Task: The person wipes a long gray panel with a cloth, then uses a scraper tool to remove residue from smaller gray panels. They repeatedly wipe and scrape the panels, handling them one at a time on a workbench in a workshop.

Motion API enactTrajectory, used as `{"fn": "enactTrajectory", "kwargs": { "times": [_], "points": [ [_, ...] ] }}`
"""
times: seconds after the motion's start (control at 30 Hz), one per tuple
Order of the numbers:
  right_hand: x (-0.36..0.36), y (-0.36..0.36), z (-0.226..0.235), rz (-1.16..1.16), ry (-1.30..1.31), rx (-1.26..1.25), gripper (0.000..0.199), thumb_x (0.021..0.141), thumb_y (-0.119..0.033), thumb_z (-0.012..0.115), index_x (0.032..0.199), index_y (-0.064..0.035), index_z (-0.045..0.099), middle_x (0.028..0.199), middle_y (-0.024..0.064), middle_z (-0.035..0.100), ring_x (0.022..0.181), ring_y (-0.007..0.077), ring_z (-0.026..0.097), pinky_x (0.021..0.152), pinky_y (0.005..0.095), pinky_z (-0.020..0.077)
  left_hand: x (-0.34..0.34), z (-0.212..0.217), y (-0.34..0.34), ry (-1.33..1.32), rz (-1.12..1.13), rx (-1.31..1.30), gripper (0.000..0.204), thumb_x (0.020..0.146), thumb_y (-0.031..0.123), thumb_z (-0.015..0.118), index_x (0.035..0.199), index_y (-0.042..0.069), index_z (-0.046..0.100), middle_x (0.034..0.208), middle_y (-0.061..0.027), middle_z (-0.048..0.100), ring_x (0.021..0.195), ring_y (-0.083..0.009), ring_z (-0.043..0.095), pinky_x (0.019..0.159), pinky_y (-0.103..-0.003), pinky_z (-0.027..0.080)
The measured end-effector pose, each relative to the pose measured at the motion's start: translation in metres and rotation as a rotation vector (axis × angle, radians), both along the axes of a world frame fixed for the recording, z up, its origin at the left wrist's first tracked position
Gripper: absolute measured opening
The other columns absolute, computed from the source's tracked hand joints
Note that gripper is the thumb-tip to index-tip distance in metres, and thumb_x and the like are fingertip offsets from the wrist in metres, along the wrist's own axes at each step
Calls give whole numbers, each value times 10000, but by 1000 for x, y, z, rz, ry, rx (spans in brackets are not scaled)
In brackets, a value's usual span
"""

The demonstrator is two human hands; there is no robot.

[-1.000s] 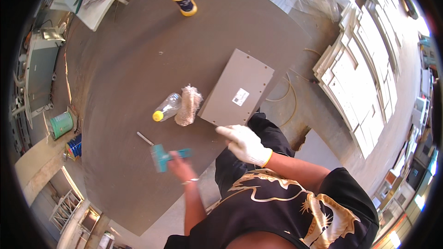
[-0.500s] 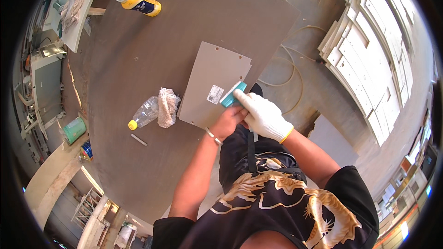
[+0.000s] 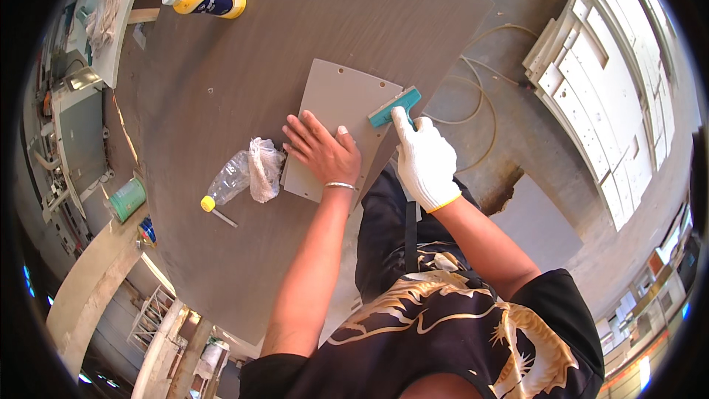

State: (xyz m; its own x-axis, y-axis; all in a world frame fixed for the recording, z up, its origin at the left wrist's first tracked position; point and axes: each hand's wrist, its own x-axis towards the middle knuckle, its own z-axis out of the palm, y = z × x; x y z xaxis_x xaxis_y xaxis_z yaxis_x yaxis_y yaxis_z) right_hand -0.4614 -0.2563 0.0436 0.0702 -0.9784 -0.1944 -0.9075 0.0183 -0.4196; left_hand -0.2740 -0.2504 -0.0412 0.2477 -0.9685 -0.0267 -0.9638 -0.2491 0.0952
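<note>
A flat light-grey panel with small holes near its edges lies on the brown table. My bare left hand rests flat on it with the fingers spread, covering its middle. In my right hand, gloved in white knit, is a teal scraper with a pale blade edge. The blade crosses the panel's right edge, and the glove's index finger lies along the tool. Left of the panel are a crumpled whitish cloth and a clear plastic bottle with a yellow cap, lying on its side.
A yellow bottle with a white cap lies at the far left of the table. A short white stick is beside the clear bottle. Right of the table, a hose coils on the floor near stacked white panels.
My left hand has left the right hand and now lies flat on the panel, where a white label showed before. My right hand has carried the scraper farther away, to the panel's right edge.
</note>
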Motion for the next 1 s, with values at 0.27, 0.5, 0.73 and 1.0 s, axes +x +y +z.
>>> {"fn": "enactTrajectory", "kwargs": {
  "times": [0.27,0.5,0.73,1.0],
  "points": [
    [5,-21,11,69,110,137,565,922,-77,642,1481,-128,576,1003,165,659,817,336,718,641,450,585,1,7,-2,-2,-17,21,869,960,388,575,1635,-83,295,1696,-340,266,1549,-546,269,1259,-734,153],
    [10,-37,20,83,132,188,560,930,-71,631,1484,-119,564,1023,197,664,817,364,736,654,472,592,-1,14,-3,18,-27,32,900,919,349,651,1621,-96,306,1678,-356,279,1538,-553,280,1250,-739,174],
    [15,-46,23,92,137,190,565,908,-61,638,1465,-116,559,1052,213,670,826,382,738,675,488,597,-2,16,-5,38,-17,28,906,894,344,675,1608,-87,321,1673,-348,286,1535,-553,283,1242,-743,186],
    [23,-61,23,130,149,221,600,915,-77,659,1498,-123,526,1158,231,686,876,390,756,696,479,610,-1,15,-4,64,-21,-4,860,931,347,602,1615,-87,315,1671,-354,285,1524,-559,292,1243,-733,180]
  ]
}}
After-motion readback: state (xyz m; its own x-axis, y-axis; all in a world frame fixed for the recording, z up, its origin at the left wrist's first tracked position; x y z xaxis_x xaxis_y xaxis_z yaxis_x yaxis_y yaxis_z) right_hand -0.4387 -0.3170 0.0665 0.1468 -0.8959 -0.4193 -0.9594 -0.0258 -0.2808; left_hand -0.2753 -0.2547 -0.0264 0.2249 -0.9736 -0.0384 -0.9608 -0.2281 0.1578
